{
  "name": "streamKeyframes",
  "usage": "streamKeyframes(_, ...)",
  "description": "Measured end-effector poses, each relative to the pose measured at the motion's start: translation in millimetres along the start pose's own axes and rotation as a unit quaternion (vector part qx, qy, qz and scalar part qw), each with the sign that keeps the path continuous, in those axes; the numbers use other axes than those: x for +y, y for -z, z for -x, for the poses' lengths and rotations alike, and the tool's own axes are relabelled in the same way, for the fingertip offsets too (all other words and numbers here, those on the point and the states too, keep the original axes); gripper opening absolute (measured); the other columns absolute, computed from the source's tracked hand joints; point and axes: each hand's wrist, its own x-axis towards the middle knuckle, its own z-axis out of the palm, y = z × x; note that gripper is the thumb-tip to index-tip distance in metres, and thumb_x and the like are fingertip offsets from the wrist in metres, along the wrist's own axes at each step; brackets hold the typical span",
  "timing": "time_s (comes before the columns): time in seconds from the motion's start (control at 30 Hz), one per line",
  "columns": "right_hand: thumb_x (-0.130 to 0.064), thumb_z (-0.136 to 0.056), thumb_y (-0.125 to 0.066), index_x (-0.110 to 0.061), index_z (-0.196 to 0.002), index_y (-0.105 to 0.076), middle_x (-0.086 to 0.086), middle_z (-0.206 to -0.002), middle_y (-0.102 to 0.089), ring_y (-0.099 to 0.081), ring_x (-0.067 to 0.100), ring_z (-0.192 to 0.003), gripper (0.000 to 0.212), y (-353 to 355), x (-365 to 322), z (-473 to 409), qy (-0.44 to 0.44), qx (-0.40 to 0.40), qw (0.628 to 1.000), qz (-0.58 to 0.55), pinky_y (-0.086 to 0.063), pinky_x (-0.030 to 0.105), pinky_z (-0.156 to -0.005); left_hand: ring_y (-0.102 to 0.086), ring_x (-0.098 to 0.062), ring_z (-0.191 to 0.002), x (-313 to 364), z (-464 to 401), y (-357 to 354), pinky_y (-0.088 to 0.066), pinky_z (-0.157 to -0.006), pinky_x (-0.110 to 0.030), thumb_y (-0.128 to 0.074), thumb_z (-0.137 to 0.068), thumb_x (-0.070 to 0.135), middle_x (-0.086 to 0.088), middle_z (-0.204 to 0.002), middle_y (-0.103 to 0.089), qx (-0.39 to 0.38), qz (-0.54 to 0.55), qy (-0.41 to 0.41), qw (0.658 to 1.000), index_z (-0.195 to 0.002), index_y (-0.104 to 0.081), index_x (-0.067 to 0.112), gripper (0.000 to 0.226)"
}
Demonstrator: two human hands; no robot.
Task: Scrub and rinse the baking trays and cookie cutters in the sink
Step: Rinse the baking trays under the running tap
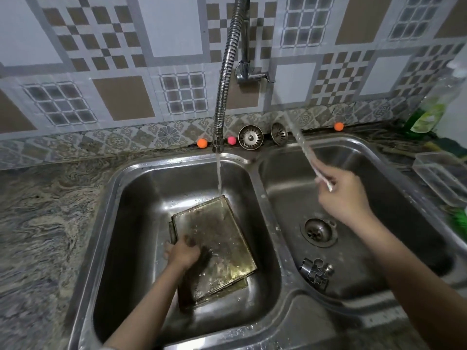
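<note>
arms: two, both bare from wrist to past the elbow, no sleeve in view
left hand (183, 253): bare, no glove
right hand (343, 195): bare, no glove
</note>
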Motion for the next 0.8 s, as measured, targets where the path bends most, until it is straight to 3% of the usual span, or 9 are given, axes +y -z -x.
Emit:
streamKeyframes(0.1, -0.009, -0.089, -0.053, -0.024, -0.131, -0.056, -0.001, -0.079, -0.064, -0.059, 0.016, -0.060, 0.045, -17, 29, 12, -0.046, -0.070, 0.984, 0.154, -0.046, 0.025, -0.056, -0.045, -0.037, -0.120, -25, -29, -11, -0.037, -0.105, -0.037, -0.048, -0.061, 0.036, -0.017, -0.129, -0.053, -0.023, -0.051, 0.044, 0.997, -0.091, -0.065, 0.027, 0.035)
streamKeyframes(0.17, -0.011, -0.090, -0.052, -0.023, -0.130, -0.056, 0.004, -0.080, -0.064, -0.061, 0.019, -0.067, 0.042, -29, 47, 17, -0.084, -0.114, 0.969, 0.204, -0.044, 0.023, -0.060, -0.054, -0.034, -0.106, -29, -30, -13, -0.048, -0.094, -0.034, -0.051, -0.056, 0.039, -0.014, -0.118, -0.059, -0.017, -0.076, 0.039, 0.996, -0.080, -0.065, 0.026, 0.031)
streamKeyframes(0.23, -0.013, -0.091, -0.050, -0.027, -0.132, -0.054, 0.008, -0.090, -0.069, -0.065, 0.024, -0.080, 0.044, -42, 65, 19, -0.102, -0.156, 0.952, 0.244, -0.047, 0.025, -0.064, -0.053, -0.035, -0.107, -21, -14, -8, -0.048, -0.088, -0.031, -0.060, -0.055, 0.045, -0.011, -0.118, -0.054, -0.007, -0.089, 0.030, 0.996, -0.085, -0.063, 0.027, 0.035)
streamKeyframes(0.37, -0.017, -0.094, -0.045, -0.035, -0.139, -0.042, 0.001, -0.104, -0.067, -0.064, 0.016, -0.080, 0.049, -72, 101, 19, -0.114, -0.229, 0.925, 0.282, -0.048, 0.025, -0.060, -0.048, -0.037, -0.111, -14, -7, -5, -0.047, -0.093, -0.039, -0.060, -0.054, 0.041, -0.015, -0.119, -0.049, 0.009, -0.097, 0.002, 0.995, -0.085, -0.060, 0.023, 0.036)
streamKeyframes(0.43, -0.015, -0.094, -0.045, -0.034, -0.142, -0.038, 0.000, -0.130, -0.059, -0.063, 0.018, -0.101, 0.052, -83, 113, 20, -0.098, -0.257, 0.913, 0.302, -0.052, 0.027, -0.073, -0.041, -0.035, -0.117, -13, -5, -7, -0.045, -0.094, -0.040, -0.061, -0.062, 0.033, -0.016, -0.124, -0.046, 0.027, -0.113, -0.020, 0.993, -0.091, -0.059, 0.020, 0.032)
streamKeyframes(0.5, -0.014, -0.094, -0.046, -0.034, -0.143, -0.036, -0.001, -0.140, -0.050, -0.056, 0.020, -0.116, 0.054, -90, 122, 20, -0.090, -0.280, 0.901, 0.317, -0.052, 0.031, -0.086, -0.036, -0.034, -0.121, -15, -4, -10, -0.043, -0.094, -0.040, -0.063, -0.070, 0.029, -0.013, -0.130, -0.040, 0.053, -0.143, -0.037, 0.988, -0.099, -0.057, 0.017, 0.032)
streamKeyframes(0.67, -0.023, -0.092, -0.048, -0.032, -0.134, -0.050, 0.008, -0.117, -0.065, -0.062, 0.027, -0.102, 0.043, -100, 131, 19, -0.119, -0.293, 0.905, 0.284, -0.054, 0.034, -0.080, -0.040, -0.031, -0.105, -22, -23, -11, -0.048, -0.085, -0.038, -0.049, -0.059, 0.037, -0.012, -0.110, -0.060, 0.052, -0.169, -0.028, 0.984, -0.085, -0.066, 0.020, 0.036)
streamKeyframes(0.8, -0.035, -0.090, -0.052, -0.033, -0.133, -0.052, 0.009, -0.114, -0.066, -0.063, 0.028, -0.100, 0.042, -100, 132, 21, -0.118, -0.290, 0.918, 0.244, -0.053, 0.035, -0.080, -0.055, -0.030, -0.093, -24, -31, -7, -0.047, -0.076, -0.031, -0.064, -0.065, 0.029, -0.017, -0.104, -0.061, 0.062, -0.191, -0.030, 0.979, -0.086, -0.067, 0.021, 0.023)
